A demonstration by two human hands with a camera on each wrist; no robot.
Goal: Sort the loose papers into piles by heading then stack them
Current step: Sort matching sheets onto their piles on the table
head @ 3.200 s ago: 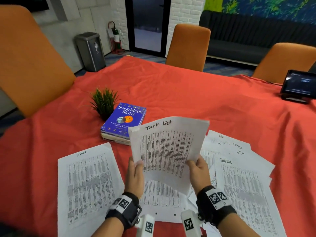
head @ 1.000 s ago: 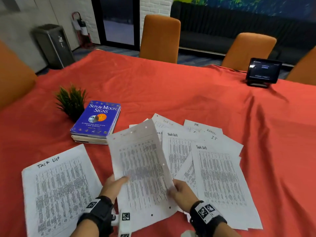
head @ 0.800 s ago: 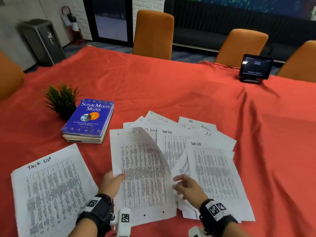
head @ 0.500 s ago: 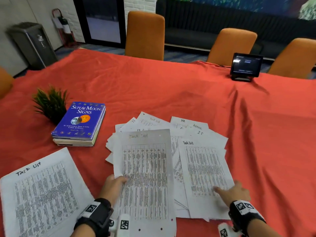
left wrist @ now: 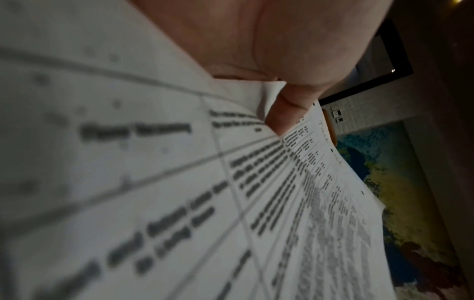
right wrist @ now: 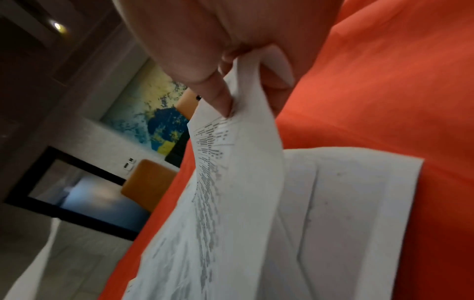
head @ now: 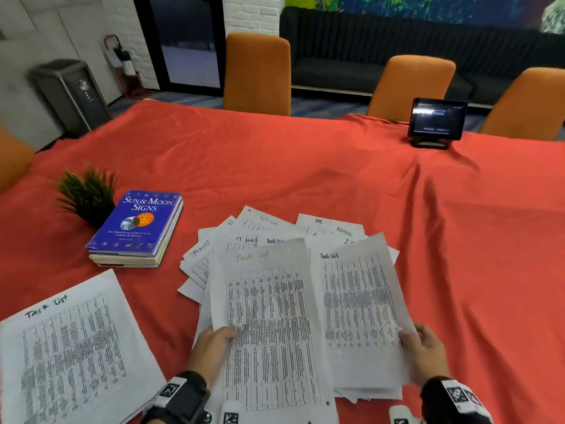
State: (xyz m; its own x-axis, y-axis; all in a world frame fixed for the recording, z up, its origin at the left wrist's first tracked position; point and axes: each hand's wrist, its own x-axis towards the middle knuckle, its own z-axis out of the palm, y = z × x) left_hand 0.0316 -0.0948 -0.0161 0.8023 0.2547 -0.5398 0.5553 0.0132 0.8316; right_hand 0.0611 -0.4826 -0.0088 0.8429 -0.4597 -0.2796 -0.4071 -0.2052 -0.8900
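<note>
A fan of loose printed papers point(head: 275, 237) lies mid-table on the red cloth, with headings such as Task List, IT Logs, HR and Admin showing. My left hand point(head: 214, 344) pinches the left edge of a Task List sheet point(head: 269, 325), thumb on top point(left wrist: 284, 113). My right hand point(head: 425, 347) pinches the right edge of a second Task List sheet point(head: 357, 304), lifting it off the pile point(right wrist: 243, 162). A separate Task List pile point(head: 73, 353) lies flat at the near left.
A blue book, Sun & Moon Signs point(head: 137, 224), sits on other books beside a small green plant point(head: 87, 194). A tablet on a stand point(head: 437, 120) is at the far right. Orange chairs point(head: 256, 75) ring the table point(head: 305, 160).
The sheet my left hand holds has been turned heading-up and settled. My right hand moved from that sheet to the right and took hold of the second Task List sheet, lifting its edge.
</note>
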